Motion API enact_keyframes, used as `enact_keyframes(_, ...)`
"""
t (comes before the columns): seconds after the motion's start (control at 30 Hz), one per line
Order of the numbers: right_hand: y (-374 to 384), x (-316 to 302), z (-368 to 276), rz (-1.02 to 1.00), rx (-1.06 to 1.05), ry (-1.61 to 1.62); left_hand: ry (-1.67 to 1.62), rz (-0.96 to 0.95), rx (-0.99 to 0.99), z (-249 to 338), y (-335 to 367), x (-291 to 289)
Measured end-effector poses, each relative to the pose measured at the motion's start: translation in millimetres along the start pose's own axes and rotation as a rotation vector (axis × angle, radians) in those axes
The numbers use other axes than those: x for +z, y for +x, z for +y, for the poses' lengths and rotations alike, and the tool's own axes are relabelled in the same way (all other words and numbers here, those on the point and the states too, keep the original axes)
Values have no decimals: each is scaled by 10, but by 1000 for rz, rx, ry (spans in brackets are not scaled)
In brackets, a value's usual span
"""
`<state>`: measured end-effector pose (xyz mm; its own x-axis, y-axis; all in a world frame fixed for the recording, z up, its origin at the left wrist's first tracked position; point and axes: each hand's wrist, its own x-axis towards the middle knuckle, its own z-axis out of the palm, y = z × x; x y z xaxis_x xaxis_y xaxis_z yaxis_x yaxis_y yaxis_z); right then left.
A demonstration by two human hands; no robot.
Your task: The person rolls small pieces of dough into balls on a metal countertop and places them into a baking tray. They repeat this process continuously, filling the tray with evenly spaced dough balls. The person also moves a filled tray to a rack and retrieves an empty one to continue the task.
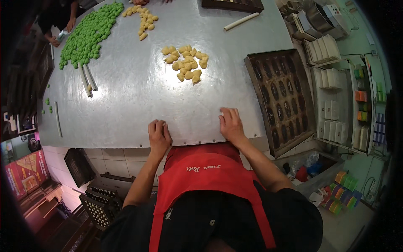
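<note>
My left hand (pixel 158 136) rests on the near edge of the metal table (pixel 126 96), its fingers loosely bent and nothing seen in it. Farther right, my right hand (pixel 231 125) lies on the same edge, open and empty, thumb apart from the fingers. Beyond the hands sits a loose cluster of yellow dough pieces (pixel 187 65), touching neither hand. To the right of my right hand stands a dark baking tray (pixel 278 101) with rows of oval moulds, overhanging the table's edge.
Many green dough balls (pixel 90 35) cover the far left, with pale rods (pixel 87 80) below them. More yellow pieces (pixel 145 21) and a white rolling pin (pixel 242 22) lie farther back. Another person's hand (pixel 54 41) is at far left. Shelves (pixel 331 105) stand right.
</note>
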<state>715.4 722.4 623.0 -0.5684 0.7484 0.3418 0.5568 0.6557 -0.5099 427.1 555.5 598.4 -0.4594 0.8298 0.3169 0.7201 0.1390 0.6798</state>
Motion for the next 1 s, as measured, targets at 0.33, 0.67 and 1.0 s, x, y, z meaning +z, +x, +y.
enact_keyframes(0.33,605,-971,495,-33,561,485,-419,-199,-144,1265,1011,986)
enact_keyframes(0.67,985,-1501,1838,199,484,187,204,-474,482,2496,2635,2872)
enact_keyframes(1.0,1414,-1002,2548,233,163,92,44,-225,451,2674,2287,2434)
